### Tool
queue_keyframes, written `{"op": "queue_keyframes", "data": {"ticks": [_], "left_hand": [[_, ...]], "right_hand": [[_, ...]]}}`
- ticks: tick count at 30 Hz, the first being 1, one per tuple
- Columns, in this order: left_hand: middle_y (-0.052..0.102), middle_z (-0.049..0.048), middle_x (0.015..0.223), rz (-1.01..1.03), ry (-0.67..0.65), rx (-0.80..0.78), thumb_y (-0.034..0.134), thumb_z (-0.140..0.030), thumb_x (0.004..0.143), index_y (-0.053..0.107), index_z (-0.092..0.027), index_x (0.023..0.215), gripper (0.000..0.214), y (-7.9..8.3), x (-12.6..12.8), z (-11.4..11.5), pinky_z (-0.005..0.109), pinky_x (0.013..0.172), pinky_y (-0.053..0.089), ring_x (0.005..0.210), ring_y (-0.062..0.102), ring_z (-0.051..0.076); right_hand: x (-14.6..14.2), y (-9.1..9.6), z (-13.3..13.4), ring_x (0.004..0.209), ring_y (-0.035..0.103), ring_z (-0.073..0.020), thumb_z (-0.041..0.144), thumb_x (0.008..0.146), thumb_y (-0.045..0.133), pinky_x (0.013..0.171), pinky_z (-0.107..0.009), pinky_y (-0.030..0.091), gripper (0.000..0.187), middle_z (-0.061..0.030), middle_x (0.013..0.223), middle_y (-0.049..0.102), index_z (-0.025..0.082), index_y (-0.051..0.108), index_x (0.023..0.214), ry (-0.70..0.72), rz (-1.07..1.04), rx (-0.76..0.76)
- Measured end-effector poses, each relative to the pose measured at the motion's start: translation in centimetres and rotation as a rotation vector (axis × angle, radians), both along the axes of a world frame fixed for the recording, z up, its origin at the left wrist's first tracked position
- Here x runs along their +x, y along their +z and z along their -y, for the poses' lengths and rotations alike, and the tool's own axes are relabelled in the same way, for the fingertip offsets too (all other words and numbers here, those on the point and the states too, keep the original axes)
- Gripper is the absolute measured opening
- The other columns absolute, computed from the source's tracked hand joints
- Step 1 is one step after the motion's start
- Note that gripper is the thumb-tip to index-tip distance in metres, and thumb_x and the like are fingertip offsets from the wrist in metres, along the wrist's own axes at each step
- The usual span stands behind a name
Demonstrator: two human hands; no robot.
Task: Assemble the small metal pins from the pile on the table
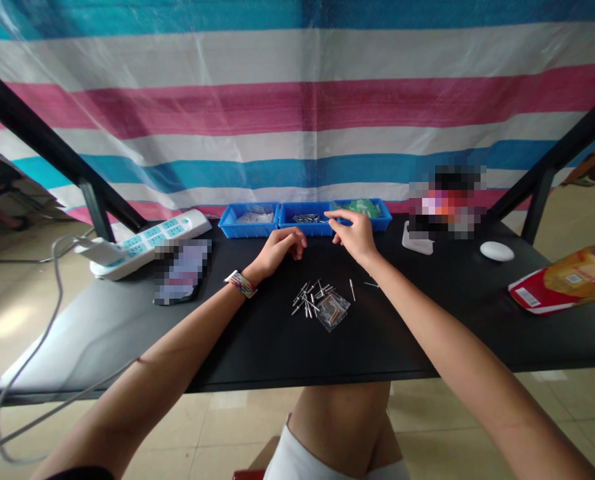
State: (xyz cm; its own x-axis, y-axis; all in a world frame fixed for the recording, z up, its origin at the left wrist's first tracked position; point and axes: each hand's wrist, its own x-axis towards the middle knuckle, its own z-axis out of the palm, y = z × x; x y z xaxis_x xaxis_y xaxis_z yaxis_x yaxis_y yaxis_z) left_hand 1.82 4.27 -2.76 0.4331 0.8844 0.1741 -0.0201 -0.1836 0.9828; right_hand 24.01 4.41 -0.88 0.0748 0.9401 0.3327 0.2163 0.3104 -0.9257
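A loose pile of silver pop rivets [307, 300] lies on the black tabletop, partly against a small clear plastic bag [334, 309] with brownish pieces inside. A single rivet [352, 290] lies to its right. My right hand [352, 233] is over the right edge of the middle blue bin [297, 230], thumb and forefinger pinched on what looks like a thin silver rivet. More rivets [306, 218] fill that bin. My left hand [283, 250] rests in front of the bins with its fingers curled; its palm is hidden.
Blue bins with clear bags [250, 223] and green bags [364, 208] flank the middle one. On the left are a power strip [152, 243] with a cable and a phone [183, 272]. To the right sit a white case [417, 240], a white oval object [497, 251] and a red-yellow package [567, 280].
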Motion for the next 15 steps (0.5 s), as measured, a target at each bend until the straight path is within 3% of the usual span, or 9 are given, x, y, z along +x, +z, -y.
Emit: {"op": "queue_keyframes", "data": {"ticks": [3,6,8,12,15], "left_hand": [[0.063,0.0016,0.061,-0.007,0.001,0.006,0.065,-0.043,0.091,0.066,-0.015,0.078,0.031,0.0,0.0,0.0,0.023,0.056,0.047,0.054,0.059,0.013],[0.063,0.0016,0.061,-0.025,-0.005,0.010,0.066,-0.039,0.089,0.067,-0.015,0.078,0.026,0.0,0.1,0.0,0.023,0.056,0.047,0.055,0.060,0.013],[0.064,0.0017,0.061,-0.036,-0.010,0.012,0.065,-0.037,0.088,0.067,-0.015,0.078,0.025,0.1,0.0,0.0,0.023,0.057,0.047,0.055,0.060,0.013],[0.063,0.0019,0.061,-0.043,-0.006,0.009,0.065,-0.038,0.088,0.067,-0.015,0.077,0.026,0.3,0.0,0.1,0.023,0.057,0.047,0.056,0.059,0.013],[0.063,0.0018,0.061,-0.040,-0.004,0.004,0.067,-0.039,0.087,0.067,-0.015,0.076,0.027,0.3,0.1,0.2,0.023,0.057,0.047,0.055,0.058,0.013]], "right_hand": [[1.5,0.4,0.7,0.049,0.056,-0.0097,0.036,0.080,0.067,0.047,-0.025,0.043,0.026,-0.0062,0.090,0.077,0.016,0.079,0.093,0.058,0.119,-0.018],[3.4,1.3,1.7,0.053,0.053,-0.0109,0.039,0.077,0.072,0.051,-0.025,0.040,0.024,-0.0033,0.079,0.072,0.016,0.077,0.085,0.382,0.364,-0.185],[4.4,2.2,2.3,0.058,0.054,-0.0123,0.040,0.076,0.076,0.056,-0.026,0.038,0.024,-0.0013,0.069,0.069,0.017,0.074,0.073,0.515,0.598,-0.282],[4.9,3.8,3.5,0.058,0.054,-0.0140,0.048,0.078,0.079,0.057,-0.029,0.034,0.039,-0.0015,0.059,0.065,0.018,0.067,0.057,0.541,0.941,-0.481],[4.2,4.3,4.2,0.061,0.059,-0.0163,0.043,0.079,0.078,0.057,-0.029,0.036,0.033,-0.0031,0.062,0.068,0.017,0.071,0.060,0.553,1.042,-0.553]]}}
